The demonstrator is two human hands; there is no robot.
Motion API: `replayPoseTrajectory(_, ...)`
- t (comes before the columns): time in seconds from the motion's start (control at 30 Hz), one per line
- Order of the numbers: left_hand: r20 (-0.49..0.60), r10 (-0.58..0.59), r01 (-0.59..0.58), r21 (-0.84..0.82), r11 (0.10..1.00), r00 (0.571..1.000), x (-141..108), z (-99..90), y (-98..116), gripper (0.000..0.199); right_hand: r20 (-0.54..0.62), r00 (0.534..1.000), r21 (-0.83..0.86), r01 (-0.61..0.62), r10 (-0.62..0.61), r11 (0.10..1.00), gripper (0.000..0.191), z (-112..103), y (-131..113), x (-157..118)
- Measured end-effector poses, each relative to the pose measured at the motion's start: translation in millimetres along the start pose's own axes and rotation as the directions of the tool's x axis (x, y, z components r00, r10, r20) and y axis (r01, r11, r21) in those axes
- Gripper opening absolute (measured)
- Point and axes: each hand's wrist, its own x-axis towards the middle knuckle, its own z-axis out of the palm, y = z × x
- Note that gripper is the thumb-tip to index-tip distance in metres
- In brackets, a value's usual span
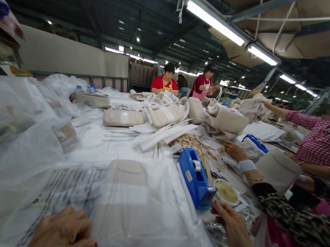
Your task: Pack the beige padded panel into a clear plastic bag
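A beige handbag lies flat inside a clear plastic bag with dark printed lines, in front of me. My left hand is on the plastic at lower left, its fingers bent against it and the thumb pointing right. Beyond the packed handbag stands a blue tape dispenser with a roll of clear tape. At its cutter end is my right hand, thumb and fingertips pinched together. Whatever lies between those fingertips is too small to make out.
Brown paper tags, a round tub and white paper sheets lie past the dispenser. More beige bags cover the far table. A co-worker's hand reaches in from the right, near a second blue dispenser.
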Motion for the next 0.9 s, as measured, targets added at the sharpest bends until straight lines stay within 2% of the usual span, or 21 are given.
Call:
replayPoseTrajectory(0.1,-0.020,-0.009,0.008,-0.043,0.999,1.000,-2,-1.9,1,0.022,-0.008,0.999,-0.179,0.032,-0.033,0.983,0.042,-1,6,6)
replayPoseTrajectory(0.2,-0.055,-0.010,0.005,-0.095,0.995,0.998,-6,-4.1,4,0.019,-0.004,0.996,-0.305,0.085,-0.090,0.948,0.035,-10,-2,2)
replayPoseTrajectory(0.27,-0.082,0.007,-0.018,-0.135,0.991,0.997,-9,-5.7,6,0.017,0.085,0.981,-0.405,0.195,-0.175,0.894,0.032,-12,-14,-8)
replayPoseTrajectory(0.33,-0.095,0.020,-0.035,-0.160,0.987,0.995,-10,-7.3,6,0.017,0.298,0.917,-0.455,0.382,-0.266,0.805,0.031,-4,-34,-24)
replayPoseTrajectory(0.37,-0.096,0.026,-0.041,-0.167,0.985,0.995,-10,-8.1,6,0.018,0.437,0.852,-0.436,0.481,-0.288,0.761,0.032,3,-46,-34)
replayPoseTrajectory(0.4,-0.094,0.028,-0.044,-0.171,0.984,0.995,-10,-8.7,5,0.018,0.572,0.768,-0.392,0.565,-0.289,0.726,0.032,13,-60,-44)
replayPoseTrajectory(0.43,-0.089,0.028,-0.043,-0.175,0.984,0.996,-9,-9.3,5,0.019,0.697,0.663,-0.331,0.635,-0.273,0.698,0.031,25,-76,-54)
replayPoseTrajectory(0.5,-0.080,0.029,-0.043,-0.181,0.983,0.996,-9,-10.1,3,0.018,0.870,0.445,-0.210,0.725,-0.213,0.656,0.026,54,-105,-73)
replayPoseTrajectory(0.57,-0.079,0.038,-0.053,-0.187,0.981,0.996,-9,-10.3,2,0.017,0.961,0.229,-0.086,0.784,-0.157,0.615,0.017,87,-128,-86)
replayPoseTrajectory(0.6,-0.084,0.041,-0.056,-0.190,0.980,0.996,-10,-10.1,2,0.017,0.982,0.136,-0.033,0.810,-0.134,0.586,0.015,104,-135,-90)
replayPoseTrajectory(0.63,-0.090,0.043,-0.060,-0.193,0.979,0.995,-10,-9.7,2,0.017,0.991,0.062,0.012,0.837,-0.117,0.548,0.014,121,-140,-91)
replayPoseTrajectory(0.67,-0.097,0.046,-0.064,-0.197,0.978,0.994,-10,-8.9,1,0.017,0.995,0.013,0.039,0.866,-0.100,0.499,0.014,137,-142,-92)
replayPoseTrajectory(0.7,-0.105,0.050,-0.070,-0.198,0.978,0.993,-10,-7.8,1,0.018,0.996,-0.005,0.042,0.897,-0.087,0.439,0.015,151,-142,-91)
replayPoseTrajectory(0.73,-0.114,0.054,-0.076,-0.199,0.977,0.992,-10,-6.5,1,0.018,0.997,0.009,0.020,0.926,-0.074,0.378,0.015,164,-141,-90)
replayPoseTrajectory(0.77,-0.123,0.058,-0.082,-0.197,0.977,0.991,-9,-5.1,0,0.018,0.997,0.049,-0.027,0.947,-0.060,0.321,0.015,175,-139,-90)
replayPoseTrajectory(0.83,-0.138,0.062,-0.088,-0.190,0.978,0.989,-8,-2.0,0,0.019,0.985,0.165,-0.148,0.957,-0.049,0.248,0.014,191,-136,-90)
replayPoseTrajectory(0.9,-0.142,0.059,-0.085,-0.183,0.979,0.988,-8,0.5,0,0.019,0.961,0.273,-0.257,0.933,-0.031,0.254,0.013,199,-135,-89)
